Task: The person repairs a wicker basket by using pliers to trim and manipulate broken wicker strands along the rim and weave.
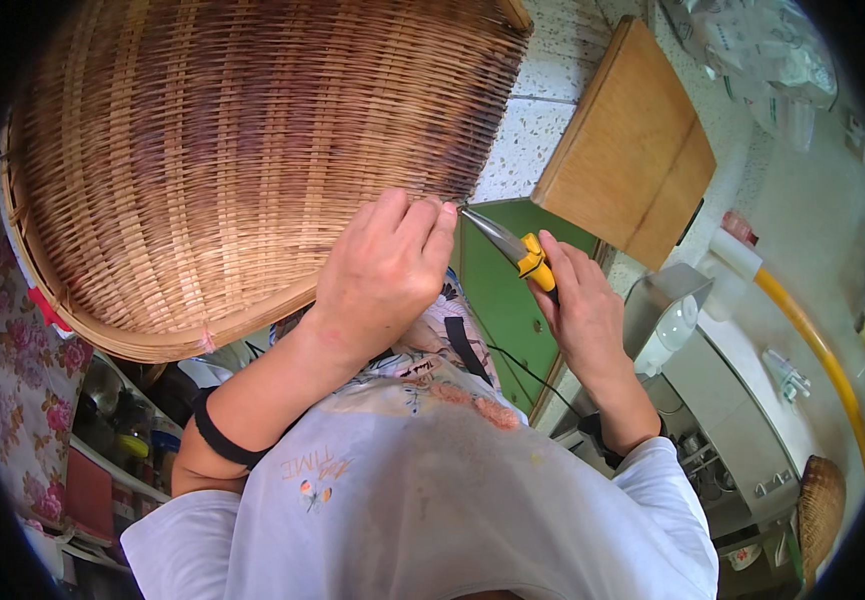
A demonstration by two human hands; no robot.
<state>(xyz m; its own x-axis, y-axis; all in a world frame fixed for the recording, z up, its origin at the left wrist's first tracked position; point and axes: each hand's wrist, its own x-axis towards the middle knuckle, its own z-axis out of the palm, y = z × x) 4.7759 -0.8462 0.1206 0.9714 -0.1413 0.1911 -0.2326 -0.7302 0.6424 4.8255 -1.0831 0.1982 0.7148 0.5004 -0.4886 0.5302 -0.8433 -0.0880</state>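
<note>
A large woven bamboo basket (pixel 212 140), darkened toward its right, fills the upper left. My left hand (pixel 382 265) is closed on the basket's edge at its lower right, its fingertips hidden or too small to make out. My right hand (pixel 584 312) grips long-nose pliers (pixel 500 240) with yellow-and-black handles. The pliers' metal tips touch or lie very near the basket edge beside my left fingertips; whether they grip anything there is unclear.
A wooden board (pixel 632 140) lies on the speckled surface at upper right, above a green panel (pixel 512 330). At right are a yellow hose (pixel 802 330), a sink area and plastic bags (pixel 762 50). Floral fabric (pixel 32 390) and cluttered shelves stand at left.
</note>
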